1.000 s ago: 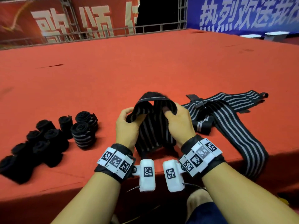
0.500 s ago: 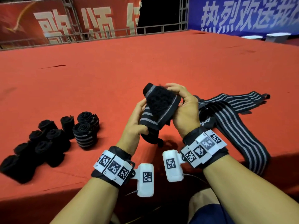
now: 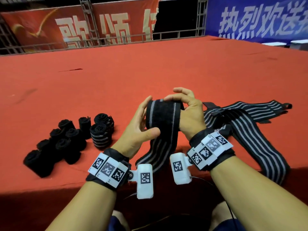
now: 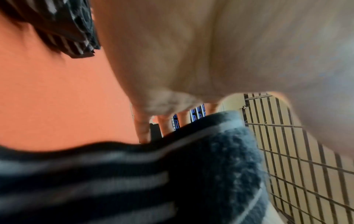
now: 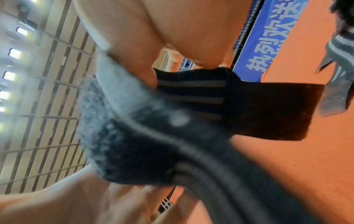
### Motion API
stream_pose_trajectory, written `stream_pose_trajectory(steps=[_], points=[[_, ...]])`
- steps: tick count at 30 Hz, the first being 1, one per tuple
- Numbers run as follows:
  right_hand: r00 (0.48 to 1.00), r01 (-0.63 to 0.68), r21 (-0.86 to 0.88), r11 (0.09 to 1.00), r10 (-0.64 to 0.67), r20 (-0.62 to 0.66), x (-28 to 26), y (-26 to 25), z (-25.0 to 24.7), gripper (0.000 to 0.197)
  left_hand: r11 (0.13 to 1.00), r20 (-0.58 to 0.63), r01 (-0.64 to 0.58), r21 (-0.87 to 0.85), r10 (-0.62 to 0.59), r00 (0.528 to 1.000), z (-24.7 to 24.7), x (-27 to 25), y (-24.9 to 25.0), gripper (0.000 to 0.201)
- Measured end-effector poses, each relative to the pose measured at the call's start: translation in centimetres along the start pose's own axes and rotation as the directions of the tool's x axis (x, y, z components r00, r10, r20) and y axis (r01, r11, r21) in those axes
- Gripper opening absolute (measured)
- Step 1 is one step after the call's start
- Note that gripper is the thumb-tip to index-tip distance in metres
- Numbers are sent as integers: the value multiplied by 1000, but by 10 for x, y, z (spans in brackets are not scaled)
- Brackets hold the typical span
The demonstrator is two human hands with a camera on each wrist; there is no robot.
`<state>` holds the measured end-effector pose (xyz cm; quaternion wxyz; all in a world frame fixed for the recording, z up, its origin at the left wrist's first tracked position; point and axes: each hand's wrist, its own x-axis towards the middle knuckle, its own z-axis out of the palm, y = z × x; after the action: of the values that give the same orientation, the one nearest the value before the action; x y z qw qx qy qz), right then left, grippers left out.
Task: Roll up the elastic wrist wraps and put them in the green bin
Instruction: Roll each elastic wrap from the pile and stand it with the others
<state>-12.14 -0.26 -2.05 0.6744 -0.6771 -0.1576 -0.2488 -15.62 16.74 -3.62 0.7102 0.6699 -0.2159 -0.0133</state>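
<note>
While spread beneath everything, broad red-cloth-covered bench (image 3: 166, 67), loose black grey-striped elastic wraps (image 3: 250, 120) at right, cluster of rolled black wraps (image 3: 70, 137) at left, partly rolled striped wrist wrap (image 3: 164, 117) held above bench edge, left hand (image 3: 138, 129) grip cupping it, thumb pressed, right hand (image 3: 188, 112) grip curled over its top.
</note>
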Motion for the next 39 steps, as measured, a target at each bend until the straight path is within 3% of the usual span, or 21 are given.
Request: stream_pose_trajectory(steps=[4, 6, 9, 11, 16, 19, 21, 23, 25, 30, 32, 37, 39], points=[[990, 27, -7, 1000, -26, 138, -11, -5, 5, 31, 982, -296, 124, -144, -162, 941, 4, -4, 13, 53], [977, 44, 14, 999, -46, 210, -17, -10, 5, 34, 971, -369, 214, -110, -240, 898, 3, -6, 22, 40], [959, 68, 60, 996, -82, 273, -24, -18, 5, 37, 941, -415, 332, -66, -329, 848, 1, -13, 29, 47], [951, 85, 70, 994, -102, 293, -26, -24, 5, 36, 943, -392, 329, -55, -323, 861, 3, -17, 32, 48], [968, 105, -66, 992, -87, 237, -29, -34, 4, 31, 990, -344, 135, -44, -141, 928, 9, -25, 50, 21], [998, -26, -186, 982, 38, 59, -26, -40, -2, 22, 1000, -316, -7, 23, 14, 949, 11, -29, 58, 16], [986, -164, -195, 967, 163, -25, -22, -45, -5, 17, 995, -308, -69, 67, 87, 947, 15, -32, 62, 24], [960, -276, -108, 955, 279, 13, -24, -56, -7, 35, 990, -276, -105, 98, 128, 953, 21, -35, 68, 35], [947, -300, -36, 953, 302, 111, -27, -70, -9, 48, 987, -234, -124, 103, 145, 961, 28, -39, 75, 49], [968, -161, 127, 979, 131, 214, -35, -97, -13, 12, 989, -144, -144, 40, 148, 978, 40, -47, 97, 74], [964, -146, 172, 974, 101, 245, -34, -101, -15, 17, 990, -152, -130, 57, 137, 979, 42, -49, 104, 70], [940, -87, 117, 989, 42, 340, -35, -97, -21, 26, 987, -262, -101, 122, 130, 956, 39, -45, 106, 29], [933, -98, 98, 990, 58, 356, -35, -92, -22, 26, 986, -287, -90, 137, 126, 950, 37, -44, 101, 28]])
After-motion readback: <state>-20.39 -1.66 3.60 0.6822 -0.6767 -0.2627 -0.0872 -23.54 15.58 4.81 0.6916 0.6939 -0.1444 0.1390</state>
